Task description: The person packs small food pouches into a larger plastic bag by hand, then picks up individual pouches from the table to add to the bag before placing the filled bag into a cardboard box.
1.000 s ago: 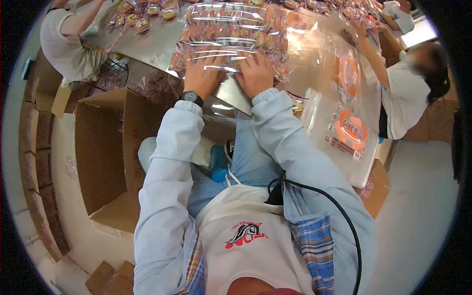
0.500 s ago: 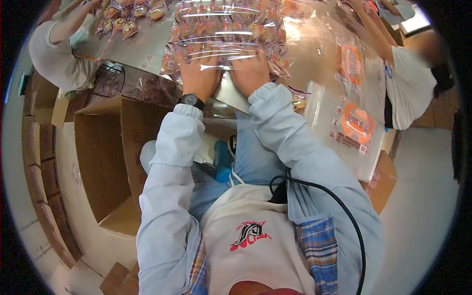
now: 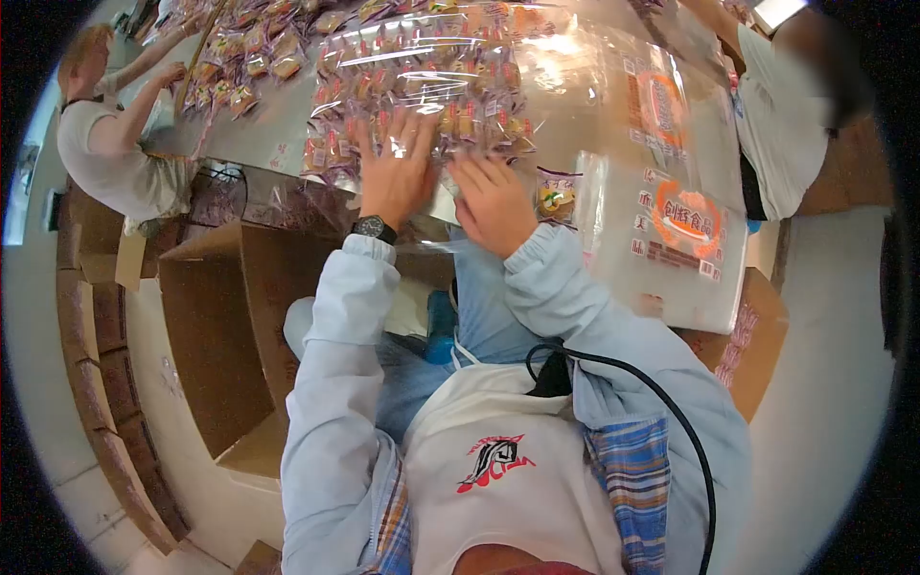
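A large clear plastic bag (image 3: 412, 59) lies on the table with rows of small wrapped snack packs (image 3: 383, 91) inside. My left hand (image 3: 395, 171), with a black watch at the wrist, rests palm down at the near row of packs, fingers spread. Whether its fingertips are over or under the film is hard to tell. My right hand (image 3: 496, 203) is at the near edge of the bag, fingers stretched towards the packs and slightly bent. One loose wrapped pack (image 3: 556, 196) lies just right of my right hand.
Flat printed plastic bags (image 3: 623, 278) are stacked on the right of the table. An open cardboard box (image 3: 216, 335) stands below left. Loose packs (image 3: 254, 57) are heaped at the far left. One person (image 3: 125, 134) works at the left, another (image 3: 781, 125) at the right.
My right hand has drawn back towards me from the near packs, uncovering part of that row. My left hand stays on them, fingers more spread. The view has shifted slightly.
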Demonstrator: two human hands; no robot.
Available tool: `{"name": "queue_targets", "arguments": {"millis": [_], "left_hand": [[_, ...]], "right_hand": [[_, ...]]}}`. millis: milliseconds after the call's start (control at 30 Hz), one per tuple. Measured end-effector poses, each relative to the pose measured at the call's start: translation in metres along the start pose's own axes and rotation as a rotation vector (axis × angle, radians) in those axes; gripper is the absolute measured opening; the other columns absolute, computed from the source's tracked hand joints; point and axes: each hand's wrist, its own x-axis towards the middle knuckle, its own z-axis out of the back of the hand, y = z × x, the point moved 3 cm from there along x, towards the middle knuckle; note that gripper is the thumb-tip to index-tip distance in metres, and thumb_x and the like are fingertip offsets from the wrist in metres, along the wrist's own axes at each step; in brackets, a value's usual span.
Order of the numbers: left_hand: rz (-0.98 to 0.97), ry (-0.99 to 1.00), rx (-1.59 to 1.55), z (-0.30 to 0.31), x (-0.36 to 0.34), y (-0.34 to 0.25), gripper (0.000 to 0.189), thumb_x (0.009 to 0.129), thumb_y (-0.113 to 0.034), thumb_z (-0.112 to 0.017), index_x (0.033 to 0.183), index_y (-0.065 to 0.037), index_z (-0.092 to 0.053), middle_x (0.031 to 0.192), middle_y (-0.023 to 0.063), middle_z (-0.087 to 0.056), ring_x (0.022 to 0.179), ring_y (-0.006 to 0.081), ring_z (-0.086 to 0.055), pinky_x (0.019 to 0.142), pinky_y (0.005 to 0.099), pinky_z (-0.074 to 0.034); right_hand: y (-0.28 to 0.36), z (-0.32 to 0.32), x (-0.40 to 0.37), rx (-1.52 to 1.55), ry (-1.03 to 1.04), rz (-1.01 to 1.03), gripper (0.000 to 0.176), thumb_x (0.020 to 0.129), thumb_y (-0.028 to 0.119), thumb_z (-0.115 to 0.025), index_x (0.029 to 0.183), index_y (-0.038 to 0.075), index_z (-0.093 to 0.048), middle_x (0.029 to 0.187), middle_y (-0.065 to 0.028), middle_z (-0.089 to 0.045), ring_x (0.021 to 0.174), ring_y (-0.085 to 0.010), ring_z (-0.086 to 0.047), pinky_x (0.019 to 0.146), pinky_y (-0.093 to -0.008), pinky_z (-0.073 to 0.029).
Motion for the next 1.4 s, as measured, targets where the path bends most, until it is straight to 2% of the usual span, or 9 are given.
{"name": "queue_targets", "arguments": {"millis": [133, 433, 467, 733, 833, 967, 1100, 1200, 1400], "left_hand": [[-0.012, 0.048, -0.104, -0.003, 0.016, -0.016, 0.071, 0.087, -0.027, -0.073, 0.152, -0.018, -0.047, 0.15, 0.0035, -0.053, 0.141, 0.0255, -0.047, 0.119, 0.0692, -0.021], [0.056, -0.028, -0.036, -0.023, 0.023, -0.032, 0.061, 0.089, -0.035, -0.074, 0.147, -0.029, -0.056, 0.139, -0.0027, -0.064, 0.134, 0.0295, -0.053, 0.115, 0.0607, -0.026], [0.05, -0.093, -0.039, -0.024, 0.023, -0.033, 0.049, 0.092, -0.038, -0.07, 0.139, -0.025, -0.062, 0.129, -0.0035, -0.069, 0.127, 0.0261, -0.06, 0.11, 0.0709, -0.028], [0.105, 0.037, -0.025, -0.024, 0.034, -0.055, 0.067, 0.085, -0.038, -0.071, 0.145, -0.013, -0.055, 0.142, 0.0052, -0.06, 0.134, 0.0229, -0.053, 0.115, 0.0767, -0.016], [0.028, 0.028, -0.13, -0.022, 0.028, -0.064, 0.073, 0.084, -0.037, -0.071, 0.151, -0.018, -0.049, 0.141, 0.0051, -0.059, 0.135, 0.0226, -0.053, 0.114, 0.0766, -0.017], [0.113, 0.1, -0.168, -0.031, 0.024, -0.074, 0.077, 0.086, -0.054, -0.071, 0.156, -0.035, -0.043, 0.147, 0.006, -0.056, 0.139, 0.0279, -0.049, 0.112, 0.0748, -0.021], [0.073, -0.011, -0.098, -0.042, 0.023, -0.072, 0.074, 0.085, -0.057, -0.071, 0.152, -0.038, -0.048, 0.15, 0.0084, -0.054, 0.139, 0.0331, -0.048, 0.114, 0.0733, -0.019], [0.121, -0.104, -0.169, -0.039, 0.023, -0.079, 0.056, 0.079, -0.046, -0.081, 0.132, -0.032, -0.067, 0.139, 0.0056, -0.061, 0.138, 0.0321, -0.048, 0.12, 0.0712, -0.009], [0.2, -0.213, -0.2, -0.053, 0.025, -0.082, 0.044, 0.077, -0.044, -0.083, 0.118, -0.029, -0.074, 0.131, 0.0029, -0.066, 0.134, 0.0306, -0.053, 0.12, 0.0717, -0.012]], "right_hand": [[0.002, 0.021, -0.019, -0.016, -0.163, 0.07, 0.059, 0.077, 0.012, -0.074, 0.134, 0.009, -0.062, 0.134, -0.0122, -0.063, 0.12, -0.0314, -0.06, 0.101, -0.0453, -0.047], [-0.068, 0.021, 0.004, -0.004, -0.186, -0.373, 0.04, 0.092, 0.016, -0.07, 0.131, 0.01, -0.067, 0.123, -0.0119, -0.068, 0.108, -0.0356, -0.065, 0.092, -0.0437, -0.053], [-0.073, 0.018, 0.003, -0.004, -0.193, -0.367, 0.038, 0.092, 0.016, -0.069, 0.13, 0.01, -0.066, 0.124, -0.0111, -0.067, 0.105, -0.0342, -0.065, 0.088, -0.0435, -0.054], [-0.088, 0.021, 0.001, 0.311, -0.405, -0.548, 0.025, 0.092, 0.013, -0.068, 0.116, 0.007, -0.07, 0.109, -0.0161, -0.069, 0.095, -0.0341, -0.067, 0.082, -0.0451, -0.056], [-0.083, 0.022, -0.013, 0.353, -0.318, -0.712, 0.02, 0.092, 0.011, -0.067, 0.111, 0.004, -0.072, 0.104, -0.0184, -0.07, 0.094, -0.0367, -0.068, 0.081, -0.0444, -0.055], [-0.077, 0.023, -0.02, 0.481, -0.336, -0.597, 0.019, 0.094, 0.01, -0.067, 0.109, 0.001, -0.073, 0.102, -0.0201, -0.07, 0.091, -0.0386, -0.069, 0.08, -0.0437, -0.055], [-0.076, 0.03, -0.017, 0.426, -0.319, -0.532, 0.018, 0.095, 0.01, -0.067, 0.109, 0.001, -0.074, 0.099, -0.0201, -0.072, 0.09, -0.0381, -0.069, 0.079, -0.0433, -0.055], [-0.074, 0.027, -0.023, 0.408, -0.33, -0.514, 0.018, 0.096, 0.011, -0.067, 0.109, 0.002, -0.074, 0.098, -0.019, -0.072, 0.086, -0.0363, -0.07, 0.076, -0.0419, -0.055], [-0.067, 0.026, -0.027, 0.51, -0.432, -0.559, 0.015, 0.098, 0.015, -0.068, 0.105, 0.004, -0.075, 0.09, -0.0164, -0.073, 0.074, -0.0298, -0.071, 0.068, -0.0383, -0.055]]}}
